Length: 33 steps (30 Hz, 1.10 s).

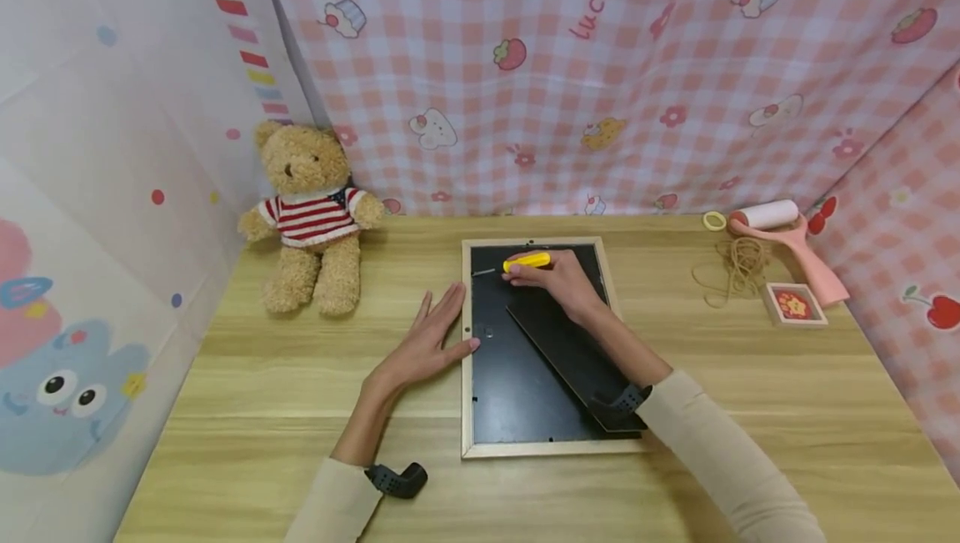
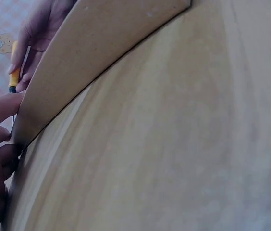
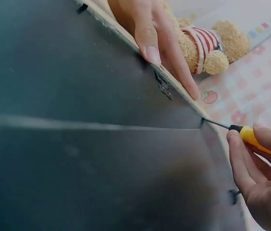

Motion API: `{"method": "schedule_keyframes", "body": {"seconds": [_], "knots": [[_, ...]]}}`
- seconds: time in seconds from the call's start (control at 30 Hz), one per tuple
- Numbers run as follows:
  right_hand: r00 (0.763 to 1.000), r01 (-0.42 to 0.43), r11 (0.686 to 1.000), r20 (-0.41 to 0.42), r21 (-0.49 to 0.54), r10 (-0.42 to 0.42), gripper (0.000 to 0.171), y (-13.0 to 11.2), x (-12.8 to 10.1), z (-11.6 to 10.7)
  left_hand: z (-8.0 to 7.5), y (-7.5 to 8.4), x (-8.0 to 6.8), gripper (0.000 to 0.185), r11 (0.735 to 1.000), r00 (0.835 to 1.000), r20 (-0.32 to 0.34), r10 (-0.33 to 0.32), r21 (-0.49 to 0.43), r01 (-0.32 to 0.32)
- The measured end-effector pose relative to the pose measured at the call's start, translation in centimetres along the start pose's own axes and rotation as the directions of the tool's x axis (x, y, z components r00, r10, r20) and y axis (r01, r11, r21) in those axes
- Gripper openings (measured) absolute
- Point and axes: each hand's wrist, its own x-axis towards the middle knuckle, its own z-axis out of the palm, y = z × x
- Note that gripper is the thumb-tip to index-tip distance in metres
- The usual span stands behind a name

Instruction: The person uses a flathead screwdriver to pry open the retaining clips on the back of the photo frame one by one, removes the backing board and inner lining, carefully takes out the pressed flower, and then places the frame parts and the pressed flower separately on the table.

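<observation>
A photo frame (image 1: 467, 393) with a light wood rim lies face down on the table, its black backing board (image 1: 510, 384) up. A black stand leg (image 1: 558, 351) sits slantwise on the board. My right hand (image 1: 562, 280) pinches the yellow handle of a screwdriver (image 1: 528, 260). In the right wrist view the shaft of the screwdriver (image 3: 253, 139) reaches a small dark tab (image 3: 202, 122) at the frame's inner edge. My left hand (image 1: 427, 343) rests along the frame's left side with fingers extended, its thumb over the rim. The left wrist view shows mostly the frame's side (image 2: 87, 53).
A teddy bear (image 1: 311, 222) in a striped shirt sits at the back left. On the right lie a pink lint roller (image 1: 806, 255), a bundle of twine (image 1: 742, 263), a yellow ring (image 1: 714, 221) and a small framed picture (image 1: 797, 306). Patterned cloth (image 1: 480, 109) hangs behind the table.
</observation>
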Motion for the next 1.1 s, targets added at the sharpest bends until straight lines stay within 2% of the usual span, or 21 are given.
{"method": "schedule_keyframes", "body": {"seconds": [0.07,0.1,0.13,0.23,0.3,0.33,0.4,0.53,0.6,0.67,0.73,0.8,0.9,1.1], "knots": [[0.999,0.045,0.99,0.003,-0.133,-0.045,0.027,-0.7,0.1,0.4,0.0,0.0,0.0,0.094,1.0,1.0,-0.003,0.002,-0.001,-0.002],[0.997,0.076,0.975,0.014,-0.207,-0.075,0.025,-1.0,0.1,0.6,0.0,0.0,-0.1,0.094,1.0,1.0,-0.004,0.003,-0.005,-0.003],[0.994,0.106,0.954,0.022,-0.281,-0.104,0.024,-1.4,0.1,0.9,0.0,0.1,-0.1,0.094,1.0,1.0,-0.002,0.005,-0.003,-0.005],[0.981,0.19,0.863,0.064,-0.468,-0.181,0.022,-2.4,0.1,1.6,-0.1,0.3,-0.1,0.094,1.0,1.0,0.004,0.008,-0.006,-0.008],[0.974,0.225,0.821,0.091,-0.525,-0.209,0.021,-2.8,0.1,1.9,-0.3,0.6,-0.2,0.094,1.0,1.0,0.009,0.002,-0.006,-0.002],[0.972,0.232,0.809,0.097,-0.54,-0.214,0.021,-2.9,0.1,2.0,-0.4,0.8,-0.2,0.094,1.0,1.0,0.012,-0.002,-0.004,0.002],[0.974,0.226,0.819,0.098,-0.528,-0.206,0.022,-2.9,0.2,1.9,-0.6,1.1,-0.3,0.094,1.0,1.0,0.011,-0.005,-0.004,0.005],[0.989,0.151,0.911,0.065,-0.384,-0.137,0.022,-2.2,0.5,1.0,-0.6,1.2,-0.2,0.095,1.0,1.0,0.003,0.0,-0.007,0.0],[0.993,0.116,0.945,0.06,-0.306,-0.102,0.023,-1.7,0.8,0.5,-0.3,0.9,-0.2,0.095,1.0,1.0,-0.003,0.004,-0.006,-0.004],[0.993,0.108,0.956,0.071,-0.272,-0.091,0.024,-1.4,1.0,0.2,0.0,0.6,-0.2,0.094,1.0,1.0,-0.012,0.01,-0.001,-0.01],[0.991,0.119,0.95,0.087,-0.29,-0.097,0.024,-1.4,1.2,0.2,0.2,0.3,-0.1,0.094,1.0,1.0,-0.015,0.01,0.007,-0.01],[0.988,0.143,0.929,0.098,-0.341,-0.116,0.023,-1.7,1.3,0.4,0.2,0.3,-0.2,0.094,1.0,1.0,-0.019,0.012,0.002,-0.012],[0.983,0.18,0.876,0.116,-0.447,-0.143,0.021,-2.4,1.3,1.0,0.1,0.5,-0.2,0.095,0.999,0.999,-0.032,0.028,-0.019,-0.029],[0.97,0.242,0.731,0.152,-0.638,-0.189,0.019,-4.1,1.3,3.0,0.2,0.4,-0.3,0.095,0.999,0.998,-0.045,0.038,-0.028,-0.039]]}}
